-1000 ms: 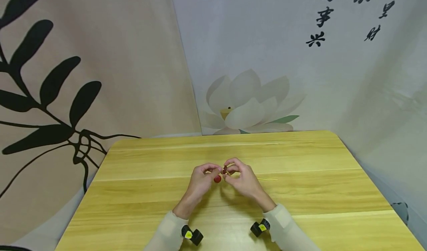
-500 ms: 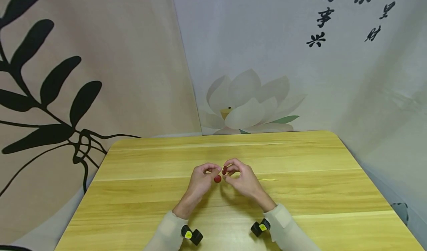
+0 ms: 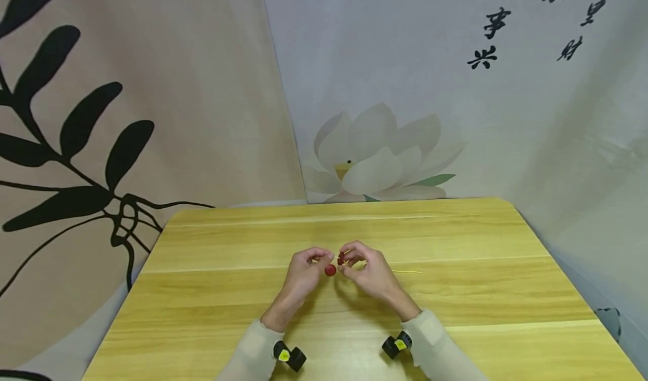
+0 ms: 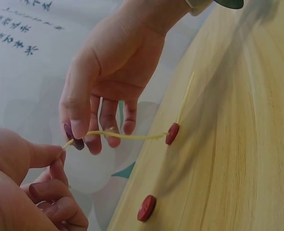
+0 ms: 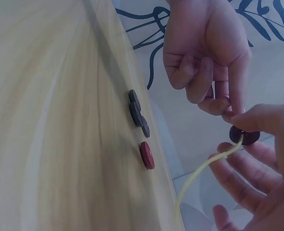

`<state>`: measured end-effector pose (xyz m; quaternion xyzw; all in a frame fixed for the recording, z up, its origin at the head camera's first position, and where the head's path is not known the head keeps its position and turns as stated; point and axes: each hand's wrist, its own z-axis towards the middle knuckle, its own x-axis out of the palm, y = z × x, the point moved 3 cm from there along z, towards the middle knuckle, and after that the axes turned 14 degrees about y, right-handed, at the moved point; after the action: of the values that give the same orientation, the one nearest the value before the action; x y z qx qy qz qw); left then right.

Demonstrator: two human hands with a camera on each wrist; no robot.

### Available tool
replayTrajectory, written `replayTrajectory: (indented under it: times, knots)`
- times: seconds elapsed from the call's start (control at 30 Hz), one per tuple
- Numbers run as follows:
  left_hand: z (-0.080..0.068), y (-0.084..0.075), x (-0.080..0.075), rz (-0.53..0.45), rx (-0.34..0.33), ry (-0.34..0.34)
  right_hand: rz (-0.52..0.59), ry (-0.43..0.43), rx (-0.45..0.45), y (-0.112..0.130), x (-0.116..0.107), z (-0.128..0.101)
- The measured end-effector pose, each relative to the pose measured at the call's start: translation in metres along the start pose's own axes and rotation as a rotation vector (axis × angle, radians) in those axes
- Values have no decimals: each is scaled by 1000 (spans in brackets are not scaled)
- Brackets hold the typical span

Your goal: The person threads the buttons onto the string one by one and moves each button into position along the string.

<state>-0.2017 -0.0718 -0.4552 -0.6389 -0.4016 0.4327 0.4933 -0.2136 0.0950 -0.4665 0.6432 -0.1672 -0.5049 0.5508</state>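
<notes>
Left hand [image 3: 302,271] pinching yellow cord [image 4: 132,137] near tip; right hand [image 3: 372,271] pinching dark button [image 5: 251,138] above worktop [image 3: 506,291], cord running through it. Threaded red button [image 4: 172,134] lying farther along cord, on worktop; loose red button [image 4: 147,208] lying nearby. Dark button probably handling light, stiff, slightly slippery: rim offering best hold. Cord looking limp, needing pinch close to tip.

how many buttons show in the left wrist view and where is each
3: a dark button pinched by the right hand, a red button farther along the yellow cord, and a second red button on the table. Others may be hidden.
</notes>
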Motion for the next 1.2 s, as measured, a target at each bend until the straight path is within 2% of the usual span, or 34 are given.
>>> replayTrajectory:
  times: [0.1,0.27,0.4,0.9,1.2]
  knots:
    - [-4,-5,0,7,-2,0,-10,2,-3,-2,0,0]
    - [8,19,-2,-8,-36,-6,5,3,-27,-12,1,1]
    - [9,24,-4,-19,-29,-7,6,6,-27,-12,2,0]
    - [7,24,-9,-39,-32,-39,-30,5,37,-13,-2,-6]
    - [8,21,-17,-16,-41,-66,-20,19,60,-18,-9,-6]
